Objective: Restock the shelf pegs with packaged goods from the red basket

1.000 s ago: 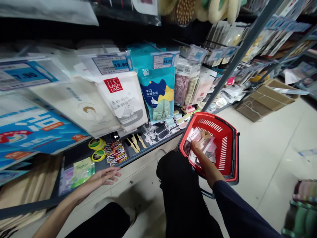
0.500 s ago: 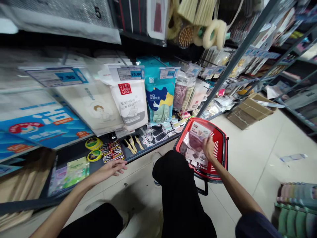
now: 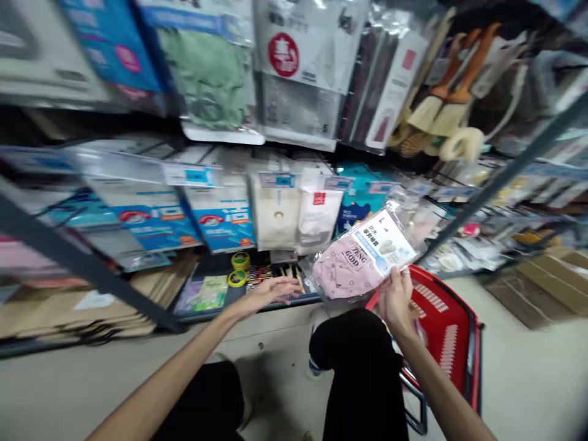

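Observation:
My right hand [image 3: 395, 299] grips the lower right corner of a clear packet of pink sleeve covers [image 3: 344, 268]. The packet has a white header card with printed text and is tilted in front of the hanging goods. Behind and below that hand stands a red shopping basket [image 3: 462, 318]; my forearm and the packet hide part of its inside. My left hand [image 3: 271, 290] is empty, its fingers stretched out and apart, in front of the bottom shelf near yellow round tubs [image 3: 237, 278].
Packaged goods hang on hooks in rows, among them blue-and-white packs [image 3: 225, 220] and brushes with wooden handles [image 3: 459, 86]. Slanting grey shelf posts [image 3: 509, 171] stand at both sides. A cardboard box [image 3: 542, 285] lies on the floor at right.
My right hand has lifted the packet of sleeve covers up and out of the basket toward the shelf. The view has shifted left and up; my left hand stays open.

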`<state>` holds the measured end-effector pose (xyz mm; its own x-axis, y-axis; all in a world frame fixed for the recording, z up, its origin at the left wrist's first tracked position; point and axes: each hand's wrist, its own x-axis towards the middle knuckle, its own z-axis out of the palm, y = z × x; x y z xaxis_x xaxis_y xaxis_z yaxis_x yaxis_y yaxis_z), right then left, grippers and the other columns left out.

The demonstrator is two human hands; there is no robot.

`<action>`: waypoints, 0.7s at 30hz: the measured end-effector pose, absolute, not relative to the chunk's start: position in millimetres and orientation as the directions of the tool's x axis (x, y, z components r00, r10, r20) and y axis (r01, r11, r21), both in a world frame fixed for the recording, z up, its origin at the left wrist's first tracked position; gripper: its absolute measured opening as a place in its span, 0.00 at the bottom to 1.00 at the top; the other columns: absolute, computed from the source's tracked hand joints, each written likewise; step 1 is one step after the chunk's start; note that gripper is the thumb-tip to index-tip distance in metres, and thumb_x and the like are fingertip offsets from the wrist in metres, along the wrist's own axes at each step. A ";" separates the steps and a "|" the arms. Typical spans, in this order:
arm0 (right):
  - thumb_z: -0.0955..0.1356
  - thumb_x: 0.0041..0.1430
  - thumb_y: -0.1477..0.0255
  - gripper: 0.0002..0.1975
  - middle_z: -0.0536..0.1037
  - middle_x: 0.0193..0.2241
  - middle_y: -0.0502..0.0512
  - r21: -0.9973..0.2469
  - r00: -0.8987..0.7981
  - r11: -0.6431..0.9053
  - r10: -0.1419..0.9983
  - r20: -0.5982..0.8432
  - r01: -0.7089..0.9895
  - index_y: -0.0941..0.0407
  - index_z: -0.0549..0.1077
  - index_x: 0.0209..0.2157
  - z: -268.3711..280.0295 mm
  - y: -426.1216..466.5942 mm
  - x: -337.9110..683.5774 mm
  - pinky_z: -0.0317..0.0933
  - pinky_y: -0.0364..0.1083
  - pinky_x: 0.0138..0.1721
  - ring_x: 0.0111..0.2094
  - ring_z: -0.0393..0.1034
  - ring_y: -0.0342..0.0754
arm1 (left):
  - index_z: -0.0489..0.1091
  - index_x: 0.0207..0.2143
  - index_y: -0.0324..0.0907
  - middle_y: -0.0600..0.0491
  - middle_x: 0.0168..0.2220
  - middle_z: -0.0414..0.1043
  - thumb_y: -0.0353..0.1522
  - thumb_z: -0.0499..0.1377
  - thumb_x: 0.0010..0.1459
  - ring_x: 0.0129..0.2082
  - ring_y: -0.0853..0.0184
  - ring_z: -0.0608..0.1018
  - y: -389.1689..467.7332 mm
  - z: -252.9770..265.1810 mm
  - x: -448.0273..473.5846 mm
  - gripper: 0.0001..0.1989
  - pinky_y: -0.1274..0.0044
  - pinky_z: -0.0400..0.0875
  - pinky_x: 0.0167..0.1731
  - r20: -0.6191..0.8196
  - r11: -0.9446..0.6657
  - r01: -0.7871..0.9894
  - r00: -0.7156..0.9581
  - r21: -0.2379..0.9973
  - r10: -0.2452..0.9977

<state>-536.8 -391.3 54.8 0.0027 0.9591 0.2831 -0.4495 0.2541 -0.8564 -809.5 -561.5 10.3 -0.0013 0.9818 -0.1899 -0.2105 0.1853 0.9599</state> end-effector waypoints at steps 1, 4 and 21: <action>0.72 0.60 0.62 0.16 0.78 0.47 0.52 -0.842 -0.045 0.215 0.961 0.272 -0.494 0.51 0.69 0.47 52.8 -401.0 -557.9 0.68 0.51 0.56 0.50 0.74 0.47 | 0.75 0.53 0.40 0.38 0.56 0.77 0.51 0.71 0.50 0.55 0.51 0.79 -562.3 11.7 -807.9 0.34 0.67 0.75 0.50 -0.168 0.153 -0.236 -0.044 0.960 0.985; 0.73 0.58 0.63 0.15 0.79 0.45 0.49 -0.834 -0.174 0.073 0.965 0.198 -0.547 0.50 0.69 0.45 39.1 -425.4 -602.1 0.69 0.48 0.52 0.46 0.75 0.45 | 0.77 0.49 0.38 0.39 0.51 0.80 0.48 0.74 0.48 0.50 0.54 0.82 -566.5 6.8 -811.2 0.31 0.70 0.76 0.49 -0.122 0.075 -0.292 -0.146 0.954 0.982; 0.79 0.46 0.57 0.23 0.78 0.32 0.48 -0.946 -0.159 -0.080 0.987 -0.031 -0.314 0.52 0.71 0.39 -4.3 -421.7 -607.5 0.66 0.41 0.31 0.32 0.73 0.45 | 0.75 0.50 0.40 0.49 0.37 0.81 0.46 0.73 0.49 0.26 0.67 0.79 -607.2 -26.9 -876.9 0.30 0.76 0.77 0.27 -0.319 0.147 -0.394 -0.416 0.907 0.852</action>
<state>-607.5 -421.7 -4.3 -0.1585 0.9869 -0.0312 -0.3141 -0.0804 -0.9460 -876.9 -607.2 -26.9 -0.4157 0.8519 -0.3185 -0.3935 0.1472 0.9074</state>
